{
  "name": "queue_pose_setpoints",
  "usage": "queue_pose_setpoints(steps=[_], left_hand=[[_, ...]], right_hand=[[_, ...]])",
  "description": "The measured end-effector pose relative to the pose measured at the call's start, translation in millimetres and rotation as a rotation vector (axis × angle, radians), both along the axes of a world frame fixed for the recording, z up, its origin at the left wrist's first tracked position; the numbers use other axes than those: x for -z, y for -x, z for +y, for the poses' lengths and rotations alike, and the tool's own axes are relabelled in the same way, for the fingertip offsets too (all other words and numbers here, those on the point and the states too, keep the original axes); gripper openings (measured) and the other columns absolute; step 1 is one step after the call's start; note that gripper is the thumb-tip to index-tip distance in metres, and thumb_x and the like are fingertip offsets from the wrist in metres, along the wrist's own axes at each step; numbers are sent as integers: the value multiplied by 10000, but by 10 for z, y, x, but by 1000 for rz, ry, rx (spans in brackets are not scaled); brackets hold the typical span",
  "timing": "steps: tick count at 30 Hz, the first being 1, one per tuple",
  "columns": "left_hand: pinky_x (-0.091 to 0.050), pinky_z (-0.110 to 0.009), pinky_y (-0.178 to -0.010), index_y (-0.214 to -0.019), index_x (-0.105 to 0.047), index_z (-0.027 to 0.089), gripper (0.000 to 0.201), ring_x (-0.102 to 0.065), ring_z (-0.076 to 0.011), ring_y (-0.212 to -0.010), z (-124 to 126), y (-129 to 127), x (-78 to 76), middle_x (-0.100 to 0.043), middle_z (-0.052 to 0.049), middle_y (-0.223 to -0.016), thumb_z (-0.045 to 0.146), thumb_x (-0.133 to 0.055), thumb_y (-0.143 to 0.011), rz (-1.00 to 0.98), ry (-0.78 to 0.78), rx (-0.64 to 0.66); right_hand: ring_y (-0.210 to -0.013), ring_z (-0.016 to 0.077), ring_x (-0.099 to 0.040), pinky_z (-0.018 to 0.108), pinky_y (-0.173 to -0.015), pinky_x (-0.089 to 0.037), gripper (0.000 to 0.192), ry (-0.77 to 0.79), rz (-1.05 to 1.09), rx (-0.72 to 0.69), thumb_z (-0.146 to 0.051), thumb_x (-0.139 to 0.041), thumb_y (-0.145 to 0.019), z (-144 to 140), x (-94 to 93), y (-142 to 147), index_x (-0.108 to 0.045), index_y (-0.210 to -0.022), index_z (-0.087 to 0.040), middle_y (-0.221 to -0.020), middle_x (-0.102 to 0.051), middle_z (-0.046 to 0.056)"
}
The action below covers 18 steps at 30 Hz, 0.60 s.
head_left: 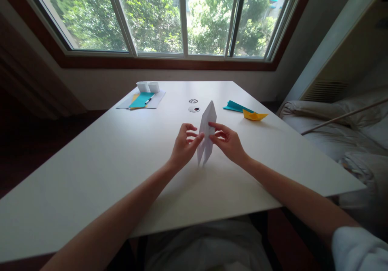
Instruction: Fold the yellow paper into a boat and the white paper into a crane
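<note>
Between my hands a folded white paper point(207, 119) stands upright just over the table, its pointed tip up and its lower part split into two legs. My left hand point(186, 143) pinches its left side, thumb on the near face and the other fingers curled behind. From the right, my right hand point(227, 139) grips the paper's right edge between thumb and fingers. The lower ends of the paper hang close to the tabletop; whether they touch it I cannot tell.
On the white table point(100, 174), a yellow paper boat point(255, 116) and a teal folded paper point(238, 106) lie at right. At far left are coloured sheets point(142, 100), a marker point(148, 100) and two white paper boxes point(148, 87). Round table inserts point(194, 109) sit mid-table.
</note>
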<state>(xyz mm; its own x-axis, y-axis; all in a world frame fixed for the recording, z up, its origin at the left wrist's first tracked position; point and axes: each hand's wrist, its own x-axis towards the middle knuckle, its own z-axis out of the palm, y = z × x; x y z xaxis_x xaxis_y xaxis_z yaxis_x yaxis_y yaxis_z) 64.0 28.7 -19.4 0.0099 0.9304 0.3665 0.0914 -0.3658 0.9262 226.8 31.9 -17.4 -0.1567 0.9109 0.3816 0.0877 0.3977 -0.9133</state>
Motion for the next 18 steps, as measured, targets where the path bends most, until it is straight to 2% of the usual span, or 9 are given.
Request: queue_pose_setpoints(steps=[3, 6, 9, 14, 18], left_hand=[[-431, -233, -599, -821, -506, 194, 259, -548, -121, -722, -32, -13, -18, -534, -3, -867, 351, -679, -709, 122, -116, -19], [-431, -240, -619, -797, -557, 190, 201, -563, -141, -749, -45, -19, -33, -573, -17, -842, 342, -664, -720, 136, -110, -35], [-445, -246, -632, -840, -576, 196, 168, -586, -159, -790, -43, -18, -38, -601, -28, -878, 324, -631, -747, 110, -91, -41], [-445, -229, -597, -1009, -540, 239, 199, -582, -134, -724, -77, -8, -53, -596, -7, -855, 256, -548, -811, 191, -187, -44], [-435, -236, -592, -838, -605, 217, 84, -558, -132, -687, -116, -9, -72, -595, -22, -836, 219, -524, -817, 326, -260, -67]], right_hand=[[-808, 148, -586, 322, -728, -556, 428, -7, 28, -29, -311, -644, -735, -9, -21, -3, -590, -1153, -236, -1087, -607, 59], [-801, 150, -594, 338, -729, -556, 430, 18, 66, -67, -318, -640, -733, 3, -22, -6, -590, -1154, -245, -1061, -618, 47], [-802, 153, -602, 349, -732, -557, 440, 32, 82, -71, -312, -639, -729, 15, -19, -7, -587, -1160, -242, -1010, -619, 39], [-790, 151, -608, 347, -732, -557, 410, 59, 100, -88, -287, -627, -736, 9, -23, 6, -598, -1140, -225, -954, -625, 33], [-770, 146, -606, 344, -717, -555, 412, 53, 95, -69, -278, -626, -734, 13, -12, 9, -599, -1140, -213, -940, -628, 35]])
